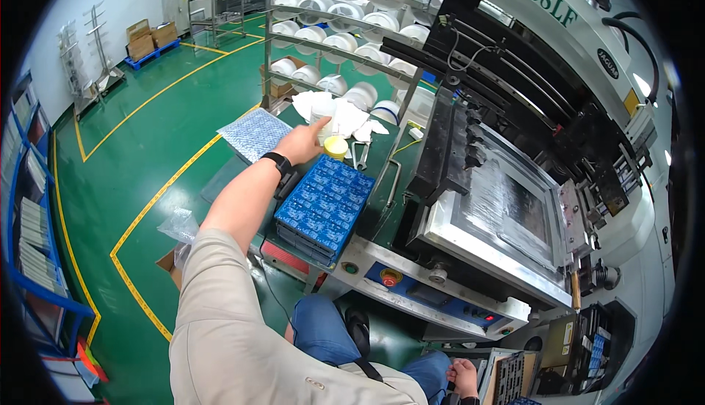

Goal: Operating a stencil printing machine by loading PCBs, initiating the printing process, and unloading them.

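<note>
Left hand (pixel 299 144) outstretched over the table (pixel 380 157), the forearm slanting up and to the right from my remote station's lower edge of view. The index finger points away from the body, beside the white wipes (pixel 351 117); the other fingers are loosely bent. From here I cannot tell how wide the grasp is or whether anything is held. The yellow-topped tub (pixel 335 146) stands on the table just to the right of these fingers; whether they touch it, I cannot tell. I judge this short sideways offset to be the governing relation. The tub's top is round and offers me no long axis to align with. Nearer the body stands the blue panel stack (pixel 325 198), its long axis running from near left to far right; I judge that the wrist needs clearance over its far end. Two wrenches (pixel 360 157) lie just right of the tub. The right hand (pixel 463 375), low beside the right thigh, is well apart, its fingers curled, their contents unclear to me. The left is plainly nearer.
</note>
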Motion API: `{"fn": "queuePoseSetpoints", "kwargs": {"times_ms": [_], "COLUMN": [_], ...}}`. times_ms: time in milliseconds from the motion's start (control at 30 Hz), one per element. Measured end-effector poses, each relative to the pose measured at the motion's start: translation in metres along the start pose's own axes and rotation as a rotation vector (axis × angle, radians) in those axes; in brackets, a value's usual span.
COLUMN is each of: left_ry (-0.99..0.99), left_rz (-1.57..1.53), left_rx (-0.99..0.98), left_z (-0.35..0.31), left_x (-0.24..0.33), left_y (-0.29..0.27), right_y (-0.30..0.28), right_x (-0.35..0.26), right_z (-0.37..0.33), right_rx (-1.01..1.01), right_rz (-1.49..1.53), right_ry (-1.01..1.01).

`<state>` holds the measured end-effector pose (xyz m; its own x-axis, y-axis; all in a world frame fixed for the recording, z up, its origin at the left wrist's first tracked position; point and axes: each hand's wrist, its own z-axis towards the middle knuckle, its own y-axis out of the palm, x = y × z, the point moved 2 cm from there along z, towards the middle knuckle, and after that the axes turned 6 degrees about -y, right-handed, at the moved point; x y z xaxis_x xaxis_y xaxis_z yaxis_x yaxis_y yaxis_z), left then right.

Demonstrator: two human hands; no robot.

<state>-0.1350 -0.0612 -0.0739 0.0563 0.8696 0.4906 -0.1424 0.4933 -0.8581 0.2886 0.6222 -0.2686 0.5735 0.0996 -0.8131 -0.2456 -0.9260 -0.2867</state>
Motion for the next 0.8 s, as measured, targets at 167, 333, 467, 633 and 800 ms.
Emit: {"fn": "queuePoseSetpoints", "kwargs": {"times_ms": [167,333,467,633,800], "left_ry": [-0.057,-0.552,-0.675,-0.629,-0.753], "left_rz": [0.005,0.161,-0.366,-0.472,-0.414], "left_rx": [0.403,0.561,0.444,0.108,0.206], "left_z": [-0.010,-0.022,-0.005,-0.016,-0.070], "left_x": [-0.064,-0.157,-0.273,-0.242,-0.183], "left_y": [-0.050,-0.038,-0.018,-0.031,-0.056], "right_y": [-0.011,-0.011,0.006,0.005,0.011], "right_x": [0.025,0.035,0.030,0.032,0.031], "right_z": [0.009,0.014,0.029,0.024,0.022], "right_rx": [-0.012,-0.017,-0.053,-0.030,-0.041], "right_rz": [0.049,0.033,0.012,0.012,0.025], "right_ry": [0.007,0.002,-0.004,-0.011,-0.025]}}
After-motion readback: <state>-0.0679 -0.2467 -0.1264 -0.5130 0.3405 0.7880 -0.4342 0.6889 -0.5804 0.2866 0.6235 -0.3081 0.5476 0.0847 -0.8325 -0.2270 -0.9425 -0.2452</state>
